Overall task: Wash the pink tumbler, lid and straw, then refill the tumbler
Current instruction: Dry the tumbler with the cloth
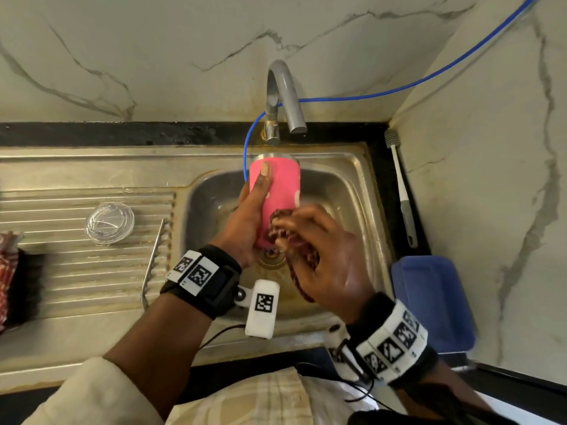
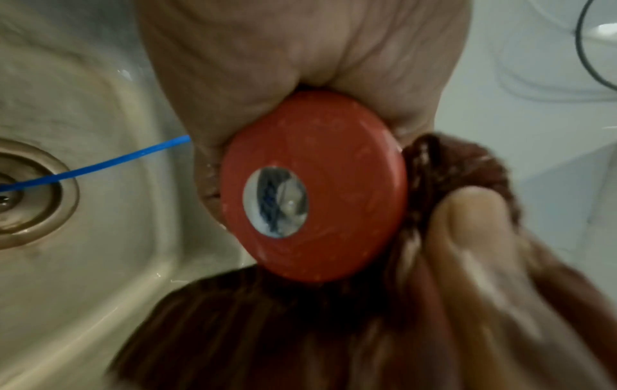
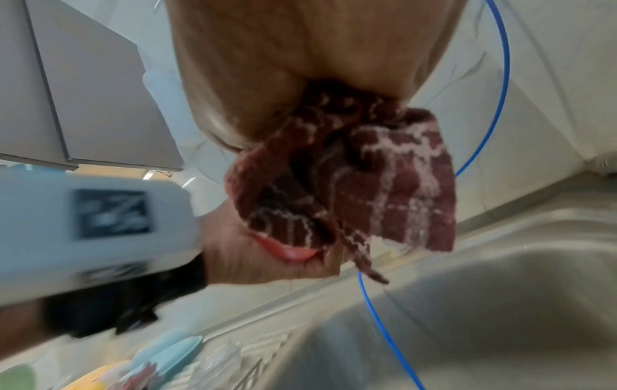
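Observation:
My left hand [image 1: 250, 219] grips the pink tumbler [image 1: 280, 191] over the sink basin [image 1: 352, 191], its steel rim pointing at the faucet [image 1: 282, 96]. In the left wrist view its base [image 2: 313, 187] faces the camera, pink with a steel disc in the middle. My right hand [image 1: 319, 246] holds a soapy dark red knitted cloth [image 1: 277, 228] against the tumbler's lower side. The same cloth [image 3: 350, 184] hangs bunched from that hand's fingers. The clear lid [image 1: 109, 222] lies on the ribbed drainboard [image 1: 76, 271]. The metal straw [image 1: 152, 259] lies along the drainboard's right edge.
A blue hose [image 1: 429, 78] runs from the wall into the basin beside the tumbler. A long bottle brush [image 1: 402, 191] lies on the black counter on the right, with a blue box [image 1: 435, 302] nearer me. A red-checked item [image 1: 7, 271] sits at the far left. The drain [image 2: 26, 195] is below.

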`<action>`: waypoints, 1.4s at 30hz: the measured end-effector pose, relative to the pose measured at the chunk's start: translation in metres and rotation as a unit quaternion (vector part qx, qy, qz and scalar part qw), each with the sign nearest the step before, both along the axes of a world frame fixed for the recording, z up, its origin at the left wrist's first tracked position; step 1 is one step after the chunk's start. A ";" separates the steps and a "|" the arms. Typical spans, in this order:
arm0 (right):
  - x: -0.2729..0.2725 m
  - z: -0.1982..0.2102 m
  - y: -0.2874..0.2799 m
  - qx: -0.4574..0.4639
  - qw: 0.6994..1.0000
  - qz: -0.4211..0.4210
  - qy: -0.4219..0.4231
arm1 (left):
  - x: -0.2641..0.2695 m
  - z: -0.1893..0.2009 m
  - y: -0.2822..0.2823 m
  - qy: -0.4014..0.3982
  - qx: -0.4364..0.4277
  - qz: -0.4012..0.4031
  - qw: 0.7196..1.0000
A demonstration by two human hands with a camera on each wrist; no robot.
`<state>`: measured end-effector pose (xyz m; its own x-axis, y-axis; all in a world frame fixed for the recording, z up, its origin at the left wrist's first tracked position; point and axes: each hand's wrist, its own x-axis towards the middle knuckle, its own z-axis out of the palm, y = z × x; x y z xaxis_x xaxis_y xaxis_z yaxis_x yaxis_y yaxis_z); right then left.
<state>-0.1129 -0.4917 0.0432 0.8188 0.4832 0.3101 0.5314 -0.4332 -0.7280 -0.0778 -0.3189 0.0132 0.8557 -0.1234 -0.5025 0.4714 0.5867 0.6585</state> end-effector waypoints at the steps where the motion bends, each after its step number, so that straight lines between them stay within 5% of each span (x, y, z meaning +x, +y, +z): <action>1: -0.008 -0.004 -0.002 -0.004 1.000 0.004 -0.005 | 0.001 0.000 0.002 0.003 0.006 0.011 1.000; 6: -0.003 -0.005 -0.005 -0.007 0.999 0.004 -0.044 | -0.002 0.001 -0.003 0.024 0.002 0.057 0.998; 17: 0.072 0.020 0.011 -0.034 0.988 -0.126 -0.083 | -0.016 0.009 -0.005 0.006 -0.017 -0.027 0.999; 29: -0.008 -0.004 0.000 -0.029 0.998 -0.012 -0.050 | 0.004 0.006 0.000 0.035 0.031 0.044 0.998; 42: 0.075 0.011 0.007 -0.057 0.989 -0.124 -0.064 | -0.010 0.014 -0.007 0.025 -0.012 -0.028 0.999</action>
<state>-0.0378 -0.4848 0.0543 0.8740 0.3095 0.3746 0.4830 -0.6372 -0.6006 -0.0876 -0.3258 0.0270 0.8206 -0.1831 -0.5414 0.5363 0.5742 0.6186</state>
